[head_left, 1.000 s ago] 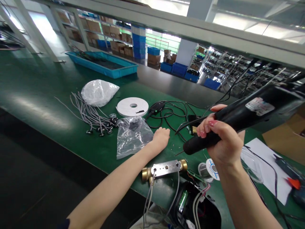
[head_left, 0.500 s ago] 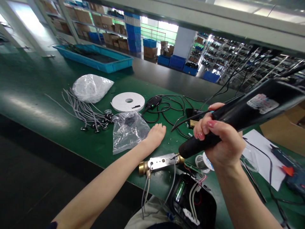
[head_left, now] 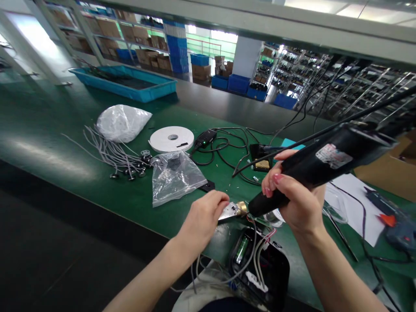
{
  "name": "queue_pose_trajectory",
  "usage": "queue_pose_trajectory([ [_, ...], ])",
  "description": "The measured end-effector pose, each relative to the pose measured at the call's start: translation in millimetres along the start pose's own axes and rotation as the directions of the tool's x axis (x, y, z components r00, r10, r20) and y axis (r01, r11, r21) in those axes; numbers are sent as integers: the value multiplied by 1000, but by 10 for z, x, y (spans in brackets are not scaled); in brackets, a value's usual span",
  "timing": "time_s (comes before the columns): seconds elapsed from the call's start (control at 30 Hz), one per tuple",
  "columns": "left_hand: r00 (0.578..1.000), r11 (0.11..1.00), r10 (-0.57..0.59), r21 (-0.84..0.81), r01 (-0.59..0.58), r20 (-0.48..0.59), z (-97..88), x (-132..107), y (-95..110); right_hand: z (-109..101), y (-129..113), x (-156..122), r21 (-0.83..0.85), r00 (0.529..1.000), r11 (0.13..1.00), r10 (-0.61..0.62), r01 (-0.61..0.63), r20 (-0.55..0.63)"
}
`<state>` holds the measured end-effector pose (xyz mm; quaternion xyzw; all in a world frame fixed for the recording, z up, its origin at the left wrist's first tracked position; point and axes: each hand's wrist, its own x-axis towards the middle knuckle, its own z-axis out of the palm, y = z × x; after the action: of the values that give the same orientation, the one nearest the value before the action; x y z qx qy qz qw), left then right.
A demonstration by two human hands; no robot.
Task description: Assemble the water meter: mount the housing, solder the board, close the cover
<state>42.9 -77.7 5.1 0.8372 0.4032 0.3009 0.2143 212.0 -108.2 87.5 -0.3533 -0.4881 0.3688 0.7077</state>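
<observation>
The hands are apart, each closed on its own item. The left hand [head_left: 204, 216] is clamped over the fitting [head_left: 242, 208], with thumb and fingers on the metal plate [head_left: 228, 211]; the brass right end projects beyond the fingers. The fitting is at the near side of the bench [head_left: 201, 119], between the two hands. The right hand [head_left: 302, 201] grips the black driver [head_left: 320, 158], its nose pointing down and left at the brass end. Contact between bit and fitting cannot be confirmed; the tip is too small to resolve.

Below the fitting, the open black housing [head_left: 282, 262] contains a green cylinder [head_left: 242, 249] and pale wires. A grey cable [head_left: 248, 263] runs down from beside the brass end, across the housing. The spool [head_left: 276, 218] is partly hidden beside the driver's nose.

Beyond the left hand lie a clear bag [head_left: 173, 180], a black part [head_left: 208, 186] just beside it, and a white roll [head_left: 159, 138]. A bundle of grey leads [head_left: 108, 151] is to the left of the clear bag. On the right, an orange-trigger tool [head_left: 399, 234] lies partly over white paper [head_left: 362, 210].
</observation>
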Motion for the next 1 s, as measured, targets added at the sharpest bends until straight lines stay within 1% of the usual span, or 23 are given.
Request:
queue_pose_trajectory([
  [0.03,1000,1000,-5,-28,5,6,65,-70,52,-17,-2,-3,-6,1000,1000,-3,3,-2],
  [0.1,1000,1000,-16,-23,17,10,205,-159,116,-45,-4,-10,-9,1000,1000,-7,7,-5],
  [0.2,1000,999,-27,34,27,5,368,-193,139,-72,-10,-24,-5,1000,1000,-4,4,-7],
  [0.27,1000,999,-24,47,24,6,421,-192,130,-84,-18,-37,-6,1000,1000,-6,6,-5],
  [0.5,999,993,23,115,-26,32,437,-211,104,-100,-22,-25,36,995,996,-83,85,-56],
  [0.63,996,985,66,157,-74,54,441,-227,91,-108,-23,-11,54,993,993,-97,101,-72],
  [0.77,991,976,128,174,-131,30,480,-250,45,-129,-15,-22,59,993,993,-96,101,-72],
  [1.0,987,977,160,146,-154,-27,544,-242,11,-137,3,-24,68,993,994,-82,88,-80],
])
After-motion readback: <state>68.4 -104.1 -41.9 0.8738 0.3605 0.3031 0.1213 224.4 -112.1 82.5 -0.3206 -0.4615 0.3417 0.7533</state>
